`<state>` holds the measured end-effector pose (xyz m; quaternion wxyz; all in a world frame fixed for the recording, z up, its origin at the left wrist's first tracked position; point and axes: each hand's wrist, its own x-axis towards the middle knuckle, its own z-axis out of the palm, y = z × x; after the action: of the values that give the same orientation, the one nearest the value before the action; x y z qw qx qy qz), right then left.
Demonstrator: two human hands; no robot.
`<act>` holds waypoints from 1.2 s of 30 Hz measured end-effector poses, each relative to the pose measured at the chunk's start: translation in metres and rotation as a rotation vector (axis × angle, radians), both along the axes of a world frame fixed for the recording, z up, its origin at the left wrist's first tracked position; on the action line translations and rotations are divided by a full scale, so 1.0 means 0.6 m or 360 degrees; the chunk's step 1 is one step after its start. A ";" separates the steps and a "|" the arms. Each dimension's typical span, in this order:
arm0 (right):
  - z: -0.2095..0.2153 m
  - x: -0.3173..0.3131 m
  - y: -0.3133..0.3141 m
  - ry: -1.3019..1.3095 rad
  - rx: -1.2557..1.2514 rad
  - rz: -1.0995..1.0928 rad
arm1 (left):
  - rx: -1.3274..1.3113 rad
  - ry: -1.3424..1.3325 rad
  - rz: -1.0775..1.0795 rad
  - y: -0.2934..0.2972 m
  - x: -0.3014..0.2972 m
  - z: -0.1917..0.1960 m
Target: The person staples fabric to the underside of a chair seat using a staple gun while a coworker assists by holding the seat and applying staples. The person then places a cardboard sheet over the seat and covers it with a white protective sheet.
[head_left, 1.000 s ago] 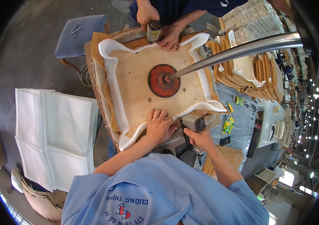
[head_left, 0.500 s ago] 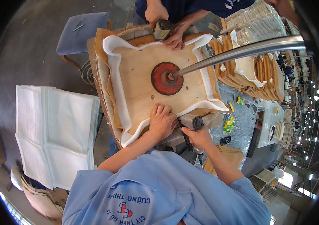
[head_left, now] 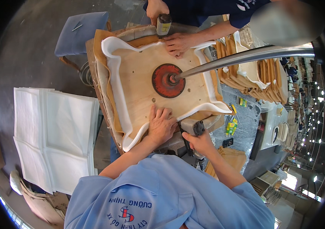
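A seat panel of pale plywood (head_left: 135, 80) lies underside up, edged with white foam (head_left: 121, 87) and a tan cover (head_left: 104, 53) round it. My left hand (head_left: 161, 126) lies on its near edge, fingers spread on the wood and covering part of the foam. My right hand (head_left: 200, 142) grips a staple gun (head_left: 193, 128) beside that edge, its nose hidden below the panel's rim. Pressing on the panel's middle is a red disc (head_left: 166, 89) on a metal rod. Across from me, another person's hand (head_left: 177, 44) holds the far edge, and their other hand grips a second staple gun (head_left: 164, 26).
The curved metal rod (head_left: 246, 59) crosses on the right. Behind it stand stacked tan-covered seats (head_left: 237, 78). A plastic-covered table (head_left: 223, 110) holds small yellow-green packs (head_left: 231, 126). White sheets (head_left: 63, 126) are stacked at left, near a blue stool (head_left: 82, 32).
My left index finger has stretched further onto the wood. My right hand and staple gun have shifted slightly left. The other person's forearm now reaches in more from the right.
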<state>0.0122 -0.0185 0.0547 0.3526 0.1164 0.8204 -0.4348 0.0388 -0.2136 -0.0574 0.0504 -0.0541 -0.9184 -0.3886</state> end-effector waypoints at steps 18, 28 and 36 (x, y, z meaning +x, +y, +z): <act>0.009 0.021 -0.008 -0.0033 -0.0135 -0.0036 | -0.0055 -0.0025 -0.0120 -0.034 0.004 0.012; -0.006 0.012 -0.041 -0.0008 0.0082 -0.0060 | -0.0007 -0.0031 -0.0146 -0.035 -0.006 0.011; 0.011 0.038 -0.033 0.0060 -0.0131 -0.0127 | 0.0154 -0.0107 -0.0111 -0.050 0.005 0.011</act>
<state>0.0349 -0.0383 0.0610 0.3241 0.1261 0.8030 -0.4840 0.0420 -0.2436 -0.0506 0.0087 -0.0705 -0.8973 -0.4357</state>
